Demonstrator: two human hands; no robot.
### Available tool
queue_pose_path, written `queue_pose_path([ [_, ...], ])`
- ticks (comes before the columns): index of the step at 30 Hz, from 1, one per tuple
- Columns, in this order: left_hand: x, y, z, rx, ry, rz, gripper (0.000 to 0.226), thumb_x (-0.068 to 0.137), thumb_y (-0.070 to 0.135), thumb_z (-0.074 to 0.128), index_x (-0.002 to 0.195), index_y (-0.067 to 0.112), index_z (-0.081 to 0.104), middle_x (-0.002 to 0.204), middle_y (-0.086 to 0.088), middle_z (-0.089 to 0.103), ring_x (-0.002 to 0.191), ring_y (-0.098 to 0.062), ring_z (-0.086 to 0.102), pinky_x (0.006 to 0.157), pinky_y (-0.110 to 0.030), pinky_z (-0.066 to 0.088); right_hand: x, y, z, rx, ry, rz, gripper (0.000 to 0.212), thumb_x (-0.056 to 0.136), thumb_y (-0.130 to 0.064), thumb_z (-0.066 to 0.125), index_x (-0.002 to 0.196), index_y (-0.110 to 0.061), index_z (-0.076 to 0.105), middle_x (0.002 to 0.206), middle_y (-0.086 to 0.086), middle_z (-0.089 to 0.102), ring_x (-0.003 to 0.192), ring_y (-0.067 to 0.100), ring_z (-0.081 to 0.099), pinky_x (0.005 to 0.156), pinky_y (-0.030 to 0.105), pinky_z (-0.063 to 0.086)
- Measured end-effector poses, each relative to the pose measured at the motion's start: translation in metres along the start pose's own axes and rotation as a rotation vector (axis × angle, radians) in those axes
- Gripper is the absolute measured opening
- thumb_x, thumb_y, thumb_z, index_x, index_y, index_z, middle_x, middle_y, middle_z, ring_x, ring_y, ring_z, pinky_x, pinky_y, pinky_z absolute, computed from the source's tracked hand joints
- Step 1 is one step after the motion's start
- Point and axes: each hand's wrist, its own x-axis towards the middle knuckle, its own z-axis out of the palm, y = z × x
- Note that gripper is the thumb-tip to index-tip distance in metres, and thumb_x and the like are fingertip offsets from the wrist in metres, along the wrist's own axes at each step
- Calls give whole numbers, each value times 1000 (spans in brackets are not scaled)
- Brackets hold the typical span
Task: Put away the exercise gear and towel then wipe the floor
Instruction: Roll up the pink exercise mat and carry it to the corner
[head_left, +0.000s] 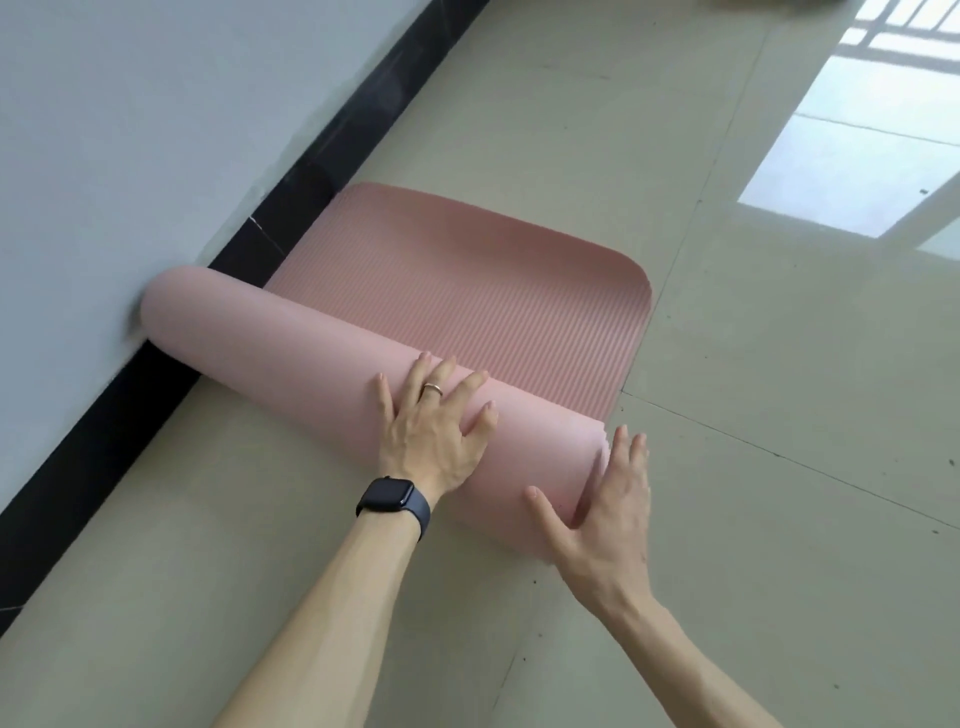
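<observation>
Two bare forearms reach in from the bottom edge, both going to the pink yoga mat (311, 358).

Left hand (431, 431): palm down on top of the rolled part, fingers straight and spread apart, pressing flat, not curled round anything. Plain ring (432, 388) on one finger. Dark smartwatch (387, 496) with a dark band on the wrist.

Right hand (608, 525): at the near, open end of the roll. Fingers straight and close together, pointing away from the camera, palm turned toward the roll's end face; thumb spread out and lying against the roll's outer skin. No grip, flat contact only.

Mat: partly rolled, lying on the floor. The roll runs slantwise from the hands up and left; its outer face is smooth. Its far end meets the wall (130, 130), just above the black skirting board (104, 447). Beyond the roll the unrolled stretch (467, 291) lies flat, ribbed side up, with rounded corners at the far end. Its left edge runs just beside the skirting.

Floor (779, 519): large pale beige glossy tiles, thin dark joints, a few small dark specks. One joint passes close to the mat's right edge.

Upper right: bright reflection of a window (852, 145) on the tiles, with bar shapes at its top. Wall is plain pale grey.
</observation>
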Motion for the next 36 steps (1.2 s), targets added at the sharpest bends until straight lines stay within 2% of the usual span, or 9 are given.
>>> queue_pose_path([
  [4, 46, 24, -12, -3, -70, -17, 50, 95, 61, 25, 138, 45, 46, 155, 4, 38, 150, -16, 14, 116, -55, -7, 8, -18, 11, -536, -27, -472, 90, 87, -68, 44, 156, -16, 23, 166, 6, 11, 153, 29, 1, 119, 60, 4],
  [7, 65, 25, -19, -170, 96, 29, 42, 99, 45, 40, 137, 32, 53, 154, -6, 40, 146, -25, 25, 119, -50, 12, 51, -14, 8, -678, -146, -430, 88, 87, -73, 39, 156, -20, 24, 165, 0, 16, 152, 27, 10, 116, 65, 12],
  [11, 57, -11, -17, -207, 438, 108, 45, 89, 38, 51, 130, 19, 56, 146, -8, 44, 140, -30, 36, 113, -53, 28, 134, -24, -31, -665, -262, -322, 91, 81, -88, 21, 156, -39, 6, 165, -12, 6, 153, 19, -1, 121, 55, 2],
  [16, 56, -42, -2, -55, 277, 78, 64, 88, 56, 46, 146, 32, 37, 158, 0, 24, 151, -25, 14, 114, -68, 11, 194, -43, -57, -676, -164, -132, 78, 83, -85, 25, 148, -42, 31, 163, -11, 18, 153, 23, -1, 118, 58, -6],
  [19, 87, -34, -7, -36, 157, 44, 66, 91, 68, 31, 152, 43, 20, 164, 12, 7, 152, -16, -3, 113, -68, 11, 195, -54, -41, -678, 31, -275, 49, 98, -60, 29, 133, -34, 50, 154, -6, 40, 150, 26, 16, 120, 59, 5],
  [21, 113, -27, -15, -29, 87, 30, 66, 91, 73, 19, 152, 48, 11, 164, 16, 0, 151, -12, -10, 114, -67, 13, 191, -66, -24, -675, 21, -380, 62, 91, -68, 30, 136, -28, 46, 155, -3, 38, 150, 28, 16, 120, 56, 5],
  [23, 138, -19, -25, -16, 11, 17, 67, 90, 76, 12, 151, 49, 7, 163, 18, -4, 149, -9, -15, 115, -65, 10, 198, -77, -15, -716, -83, -405, 98, 75, -84, 30, 148, -19, 29, 161, 2, 23, 151, 31, 5, 120, 58, 4],
  [29, 200, 11, -37, 36, -107, -9, 66, 94, 72, 12, 153, 44, 12, 165, 13, 3, 150, -11, -12, 112, -67, 1, 295, -93, -32, -567, -430, -81, 148, 35, -94, 64, 155, -38, -3, 163, 2, -21, 149, 27, -23, 119, 61, 0],
  [36, 230, 26, -26, 26, -118, -19, 66, 95, 70, 9, 154, 43, 6, 165, 11, -4, 150, -11, -13, 110, -66, -13, 337, -75, -31, -520, -460, -50, 155, 32, -95, 66, 154, -40, -11, 166, -1, -7, 151, 16, -16, 121, 57, -2],
])
